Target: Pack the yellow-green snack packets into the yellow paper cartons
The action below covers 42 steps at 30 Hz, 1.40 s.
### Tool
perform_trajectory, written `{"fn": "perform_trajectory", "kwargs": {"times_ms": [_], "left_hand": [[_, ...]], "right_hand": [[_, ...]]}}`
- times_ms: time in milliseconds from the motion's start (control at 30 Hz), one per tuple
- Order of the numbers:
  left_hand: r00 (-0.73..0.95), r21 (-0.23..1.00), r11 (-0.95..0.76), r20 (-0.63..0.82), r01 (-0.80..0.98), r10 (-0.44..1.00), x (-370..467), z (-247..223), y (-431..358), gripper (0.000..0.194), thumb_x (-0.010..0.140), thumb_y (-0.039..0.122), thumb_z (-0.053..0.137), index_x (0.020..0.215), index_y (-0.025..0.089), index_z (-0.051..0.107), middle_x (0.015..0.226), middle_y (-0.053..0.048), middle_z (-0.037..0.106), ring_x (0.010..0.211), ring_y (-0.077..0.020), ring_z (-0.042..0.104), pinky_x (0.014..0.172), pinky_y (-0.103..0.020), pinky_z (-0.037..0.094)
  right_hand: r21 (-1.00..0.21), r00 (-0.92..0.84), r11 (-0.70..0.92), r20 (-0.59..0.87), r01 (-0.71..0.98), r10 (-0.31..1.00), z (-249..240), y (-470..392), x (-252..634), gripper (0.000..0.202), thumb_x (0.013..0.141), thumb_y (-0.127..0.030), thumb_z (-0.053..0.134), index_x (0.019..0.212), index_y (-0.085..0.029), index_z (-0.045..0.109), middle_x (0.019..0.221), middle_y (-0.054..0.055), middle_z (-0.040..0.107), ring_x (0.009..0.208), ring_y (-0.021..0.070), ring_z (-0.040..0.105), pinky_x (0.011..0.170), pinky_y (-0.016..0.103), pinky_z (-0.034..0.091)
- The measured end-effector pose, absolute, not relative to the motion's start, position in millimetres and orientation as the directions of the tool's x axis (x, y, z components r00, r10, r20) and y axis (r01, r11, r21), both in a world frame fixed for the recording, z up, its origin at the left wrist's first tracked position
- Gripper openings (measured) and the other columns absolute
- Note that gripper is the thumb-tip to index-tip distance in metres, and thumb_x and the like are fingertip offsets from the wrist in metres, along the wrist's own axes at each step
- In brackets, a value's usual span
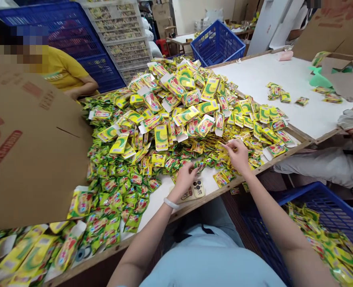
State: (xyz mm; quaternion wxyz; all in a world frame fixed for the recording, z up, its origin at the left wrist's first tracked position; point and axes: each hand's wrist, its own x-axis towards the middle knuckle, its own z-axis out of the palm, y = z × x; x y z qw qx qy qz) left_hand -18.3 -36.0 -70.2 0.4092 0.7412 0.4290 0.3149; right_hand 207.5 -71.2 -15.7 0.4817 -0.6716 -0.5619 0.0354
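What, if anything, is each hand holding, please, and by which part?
Cannot be told: the right hand is at yellow packets, the left hand at green packets.

Cartons (161,137) — yellow, green curve, red patches; sachets (114,199) — green, yellow; bracelet (170,204) white; shirt (212,265) pale blue.

Sachets (115,199) look glossy plastic, small boxes (161,138) smooth card, the carton (41,159) matt cardboard.
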Motion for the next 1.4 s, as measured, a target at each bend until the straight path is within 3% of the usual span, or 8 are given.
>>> {"fn": "perform_trajectory", "kwargs": {"times_ms": [133, 400, 633, 867, 1000, 1133, 1267, 1400], "left_hand": [[0.488, 0.998, 0.050, -0.057, 0.027, 0.871, -22.8, -68.8, -44.7, 0.034, 0.085, 0.050, 0.064, 0.095, 0.017, 0.060, 0.076, -0.005, 0.071, 0.065, -0.0212, 0.072, 0.054, -0.027, 0.049], [0.598, 0.970, 0.200, -0.080, -0.137, 0.798, -24.6, -52.0, -65.3, 0.062, 0.080, 0.069, 0.062, 0.109, 0.015, 0.063, 0.091, -0.009, 0.074, 0.073, -0.0221, 0.073, 0.067, -0.034, 0.059], [0.683, 0.988, -0.150, 0.090, 0.029, 0.725, -47.2, -46.0, -83.4, 0.055, 0.090, 0.047, 0.065, 0.132, 0.018, 0.044, 0.078, -0.002, 0.070, 0.069, -0.0182, 0.068, 0.070, -0.029, 0.053], [0.771, 0.576, -0.739, 0.270, 0.350, 0.576, -94.5, -4.4, -22.9, 0.043, 0.096, 0.026, 0.055, 0.138, 0.019, 0.049, 0.104, -0.011, 0.074, 0.101, -0.0256, 0.070, 0.091, -0.038, 0.053], [0.684, 0.144, -0.792, 0.430, 0.593, 0.590, -144.4, 21.2, 69.8, 0.057, 0.085, -0.002, 0.043, 0.137, 0.019, 0.057, 0.159, -0.015, 0.039, 0.154, -0.0305, 0.023, 0.122, -0.060, 0.016], [0.821, 0.000, -0.874, 0.340, 0.487, 0.458, -163.3, 27.4, 122.2, 0.056, 0.083, 0.005, 0.046, 0.135, 0.021, 0.060, 0.160, -0.011, 0.039, 0.155, -0.0285, 0.019, 0.123, -0.061, 0.015], [0.733, 0.138, -0.910, 0.553, 0.390, 0.397, -153.1, 25.4, 114.7, 0.055, 0.087, 0.022, 0.051, 0.142, 0.024, 0.054, 0.155, -0.009, 0.048, 0.150, -0.0314, 0.033, 0.123, -0.058, 0.022], [0.200, 0.638, -0.740, 0.712, 0.214, 0.673, -128.8, 11.6, 58.6, 0.051, 0.092, 0.037, 0.049, 0.142, 0.030, 0.051, 0.146, -0.001, 0.059, 0.139, -0.0267, 0.049, 0.119, -0.047, 0.037]], "right_hand": [[-0.891, 0.419, 0.247, 0.405, 0.381, 0.813, -29.0, -94.4, 178.7, 0.041, 0.083, -0.061, 0.063, 0.075, -0.021, 0.059, 0.104, 0.009, 0.068, 0.103, 0.0236, 0.064, 0.084, 0.035, 0.052], [-0.856, 0.268, 0.168, 0.331, 0.490, 0.905, -37.1, -113.2, 135.0, 0.036, 0.089, -0.058, 0.057, 0.081, -0.023, 0.055, 0.078, 0.005, 0.066, 0.067, 0.0183, 0.061, 0.064, 0.032, 0.051], [-0.876, -0.096, 0.153, 0.123, 0.458, 0.988, -10.8, -125.9, 146.7, 0.047, 0.083, -0.048, 0.071, 0.119, -0.021, 0.057, 0.084, 0.000, 0.066, 0.067, 0.0153, 0.059, 0.060, 0.026, 0.046], [-0.823, -0.166, 0.152, 0.072, 0.547, 0.984, -10.3, -134.5, 164.1, 0.036, 0.087, -0.054, 0.065, 0.085, -0.018, 0.068, 0.059, -0.004, 0.051, 0.053, 0.0113, 0.041, 0.049, 0.023, 0.032], [-0.776, 0.007, 0.135, 0.176, 0.617, 0.984, -31.7, -136.8, 170.1, 0.037, 0.085, -0.056, 0.066, 0.090, -0.019, 0.067, 0.059, -0.004, 0.050, 0.052, 0.0122, 0.039, 0.050, 0.025, 0.032], [-0.846, 0.051, 0.111, 0.161, 0.522, 0.986, -39.6, -134.2, 161.6, 0.038, 0.085, -0.057, 0.065, 0.090, -0.020, 0.067, 0.065, -0.002, 0.056, 0.056, 0.0132, 0.045, 0.052, 0.026, 0.037], [-0.956, 0.238, 0.096, 0.165, 0.276, 0.957, -33.6, -126.2, 162.5, 0.046, 0.075, -0.065, 0.072, 0.089, -0.022, 0.063, 0.075, 0.000, 0.063, 0.062, 0.0150, 0.055, 0.053, 0.026, 0.045], [-0.969, 0.333, 0.148, 0.209, 0.199, 0.920, -15.5, -122.2, 175.3, 0.054, 0.068, -0.071, 0.074, 0.084, -0.021, 0.061, 0.075, 0.000, 0.064, 0.064, 0.0153, 0.060, 0.059, 0.028, 0.051]]}}
